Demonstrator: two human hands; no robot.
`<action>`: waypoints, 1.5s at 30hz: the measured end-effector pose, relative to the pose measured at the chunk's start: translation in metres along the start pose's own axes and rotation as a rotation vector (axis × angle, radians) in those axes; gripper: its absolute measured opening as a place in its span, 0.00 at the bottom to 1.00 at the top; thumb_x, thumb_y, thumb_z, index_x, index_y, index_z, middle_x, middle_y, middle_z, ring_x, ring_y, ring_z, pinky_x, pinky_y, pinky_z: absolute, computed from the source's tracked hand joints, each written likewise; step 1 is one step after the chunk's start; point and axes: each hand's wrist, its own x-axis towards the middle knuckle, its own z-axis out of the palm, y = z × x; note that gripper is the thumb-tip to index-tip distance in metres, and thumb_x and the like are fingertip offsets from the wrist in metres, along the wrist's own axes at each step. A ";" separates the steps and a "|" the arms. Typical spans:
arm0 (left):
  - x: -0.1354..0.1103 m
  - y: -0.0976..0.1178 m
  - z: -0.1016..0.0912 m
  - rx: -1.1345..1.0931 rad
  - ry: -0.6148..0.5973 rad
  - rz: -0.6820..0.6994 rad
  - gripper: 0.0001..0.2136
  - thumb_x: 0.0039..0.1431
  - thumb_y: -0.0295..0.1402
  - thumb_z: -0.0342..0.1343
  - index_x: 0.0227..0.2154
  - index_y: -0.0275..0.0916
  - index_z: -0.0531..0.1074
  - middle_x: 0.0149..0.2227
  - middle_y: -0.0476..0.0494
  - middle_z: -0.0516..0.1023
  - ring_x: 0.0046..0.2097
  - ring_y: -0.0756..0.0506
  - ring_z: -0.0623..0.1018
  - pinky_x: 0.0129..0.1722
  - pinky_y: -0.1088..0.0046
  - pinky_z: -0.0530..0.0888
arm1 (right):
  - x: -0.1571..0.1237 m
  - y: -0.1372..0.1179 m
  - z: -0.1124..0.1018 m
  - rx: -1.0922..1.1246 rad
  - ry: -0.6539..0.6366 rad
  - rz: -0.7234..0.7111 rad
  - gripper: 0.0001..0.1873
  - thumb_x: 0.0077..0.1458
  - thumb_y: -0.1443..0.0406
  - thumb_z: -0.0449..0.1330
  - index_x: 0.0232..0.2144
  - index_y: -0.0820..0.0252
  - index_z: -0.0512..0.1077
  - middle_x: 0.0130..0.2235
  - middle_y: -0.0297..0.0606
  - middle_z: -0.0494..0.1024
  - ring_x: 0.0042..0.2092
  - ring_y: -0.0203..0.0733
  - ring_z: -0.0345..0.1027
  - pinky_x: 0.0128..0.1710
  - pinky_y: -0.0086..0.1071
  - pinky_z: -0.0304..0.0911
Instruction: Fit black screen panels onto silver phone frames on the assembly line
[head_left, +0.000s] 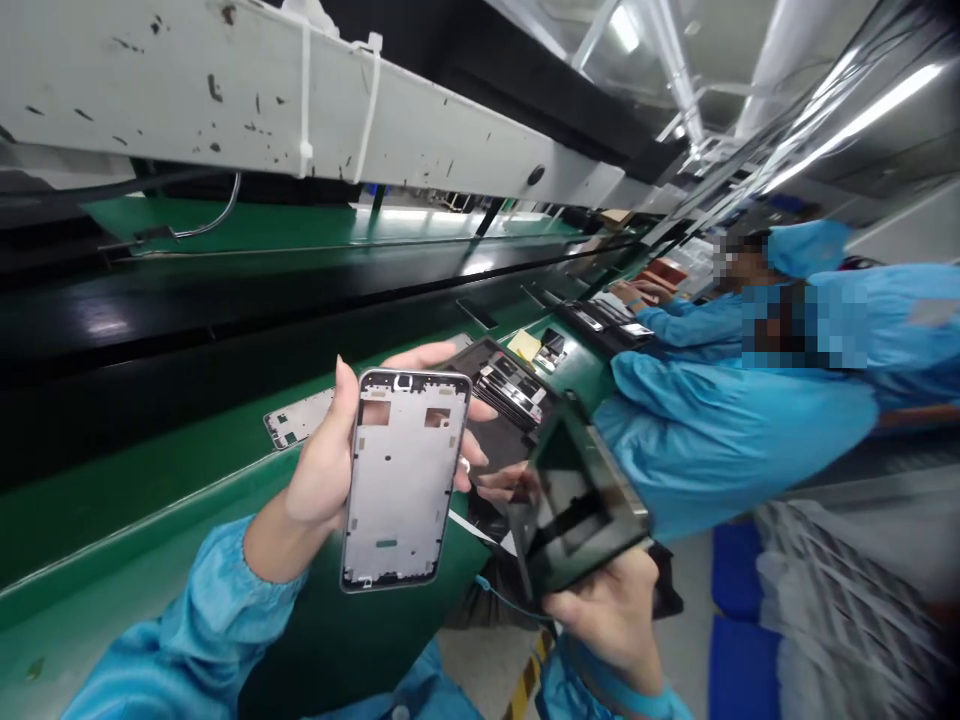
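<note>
"What is entered for the left hand [319, 470]?"

"A silver-grey phone mid-frame [401, 480] is held upright in it, closed round by the thumb and fingers, above a green conveyor belt [142, 520]."

"And for the right hand [607, 620]?"

"A dark rectangular frame [574, 500] with a pale edge is gripped by its lower end, the hand partly closed. Its exact kind is hard to tell from this tilted view."

"What else is listed nearby?"

"A second mid-frame [298, 417] is laid on the belt. Stacked frames [510, 385] are kept just beyond the hands, with a yellow note [525, 345] beside them. Two co-workers in blue smocks [720, 440] are seen alongside the belt."
</note>
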 end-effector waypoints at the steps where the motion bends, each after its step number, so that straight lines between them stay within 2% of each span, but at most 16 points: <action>1: 0.002 0.000 -0.001 0.034 0.043 0.024 0.32 0.74 0.60 0.50 0.65 0.39 0.72 0.50 0.33 0.86 0.42 0.39 0.87 0.41 0.61 0.85 | 0.006 -0.006 0.003 -0.052 -0.059 -0.059 0.34 0.59 0.43 0.72 0.62 0.49 0.80 0.56 0.50 0.83 0.54 0.61 0.81 0.52 0.52 0.79; 3: 0.009 0.000 -0.005 0.098 0.143 0.097 0.31 0.75 0.59 0.49 0.67 0.42 0.70 0.49 0.37 0.86 0.44 0.39 0.87 0.44 0.61 0.86 | 0.015 -0.013 0.010 -0.174 -0.128 -0.153 0.32 0.64 0.46 0.70 0.66 0.47 0.77 0.58 0.51 0.81 0.56 0.59 0.80 0.53 0.53 0.79; 6: 0.019 0.003 -0.014 0.163 0.268 0.213 0.29 0.77 0.57 0.47 0.69 0.46 0.68 0.48 0.41 0.86 0.47 0.40 0.88 0.47 0.61 0.86 | 0.022 -0.013 0.013 -0.263 -0.166 -0.152 0.32 0.66 0.47 0.68 0.69 0.44 0.74 0.58 0.50 0.80 0.56 0.57 0.79 0.54 0.52 0.79; 13: 0.024 0.011 -0.018 0.248 0.362 0.306 0.31 0.74 0.62 0.46 0.67 0.47 0.70 0.49 0.41 0.86 0.51 0.36 0.88 0.48 0.56 0.87 | 0.021 -0.009 0.006 -0.304 -0.246 -0.119 0.33 0.66 0.48 0.69 0.69 0.43 0.73 0.57 0.49 0.80 0.54 0.55 0.80 0.53 0.48 0.78; 17: 0.021 0.009 -0.018 0.297 0.337 0.312 0.30 0.72 0.62 0.53 0.65 0.47 0.71 0.50 0.41 0.85 0.53 0.36 0.87 0.51 0.55 0.86 | 0.024 -0.007 0.008 -0.340 -0.263 -0.144 0.33 0.65 0.47 0.70 0.68 0.44 0.74 0.57 0.48 0.81 0.55 0.54 0.79 0.53 0.46 0.78; 21: 0.016 0.010 -0.022 0.368 0.250 0.315 0.26 0.64 0.58 0.66 0.55 0.45 0.75 0.52 0.41 0.85 0.52 0.36 0.87 0.52 0.55 0.85 | 0.026 -0.002 0.016 -0.290 -0.259 -0.116 0.32 0.64 0.46 0.70 0.66 0.46 0.77 0.56 0.48 0.82 0.55 0.55 0.79 0.54 0.47 0.78; 25: 0.015 0.012 -0.024 0.424 0.211 0.257 0.25 0.56 0.50 0.76 0.48 0.44 0.76 0.53 0.41 0.84 0.55 0.34 0.86 0.48 0.59 0.86 | 0.026 0.008 0.044 -0.095 -0.136 0.050 0.39 0.63 0.40 0.67 0.69 0.47 0.73 0.58 0.50 0.81 0.57 0.58 0.78 0.55 0.53 0.78; 28: 0.019 0.010 -0.027 0.476 0.220 0.276 0.25 0.50 0.47 0.80 0.44 0.41 0.77 0.49 0.41 0.85 0.56 0.34 0.85 0.48 0.62 0.86 | 0.028 0.015 0.068 0.069 -0.026 0.135 0.43 0.64 0.38 0.65 0.73 0.47 0.67 0.61 0.50 0.78 0.56 0.56 0.77 0.54 0.51 0.78; 30: 0.022 0.007 -0.031 0.502 0.248 0.272 0.25 0.48 0.46 0.81 0.43 0.40 0.77 0.47 0.41 0.85 0.54 0.35 0.86 0.46 0.66 0.86 | 0.032 0.018 0.079 0.093 -0.007 0.156 0.44 0.63 0.38 0.66 0.73 0.48 0.68 0.59 0.50 0.77 0.55 0.54 0.76 0.52 0.49 0.79; 33: 0.023 0.007 -0.037 0.554 0.246 0.279 0.25 0.51 0.47 0.79 0.45 0.40 0.77 0.48 0.40 0.85 0.47 0.38 0.88 0.37 0.71 0.85 | 0.039 0.018 0.084 0.053 -0.026 0.151 0.45 0.61 0.37 0.67 0.71 0.51 0.72 0.56 0.49 0.78 0.54 0.53 0.75 0.52 0.47 0.78; 35: 0.022 0.008 -0.040 0.610 0.204 0.322 0.24 0.55 0.48 0.77 0.46 0.40 0.77 0.50 0.39 0.84 0.45 0.38 0.88 0.36 0.71 0.85 | 0.043 0.020 0.085 0.024 -0.030 0.099 0.43 0.60 0.36 0.67 0.68 0.51 0.76 0.54 0.49 0.78 0.54 0.53 0.76 0.55 0.48 0.77; 41: 0.020 -0.001 -0.037 0.635 0.157 0.369 0.21 0.63 0.48 0.72 0.49 0.41 0.76 0.55 0.37 0.83 0.51 0.39 0.87 0.55 0.59 0.84 | 0.050 0.032 0.094 -0.010 -0.009 -0.072 0.32 0.61 0.43 0.71 0.61 0.49 0.82 0.53 0.47 0.76 0.52 0.51 0.76 0.56 0.49 0.76; 45: 0.024 -0.018 -0.027 0.518 0.236 0.365 0.27 0.67 0.57 0.63 0.58 0.43 0.73 0.60 0.36 0.82 0.55 0.38 0.86 0.56 0.59 0.83 | 0.046 0.036 0.102 -0.119 0.039 -0.079 0.28 0.62 0.44 0.70 0.58 0.49 0.83 0.59 0.49 0.71 0.55 0.53 0.73 0.58 0.52 0.75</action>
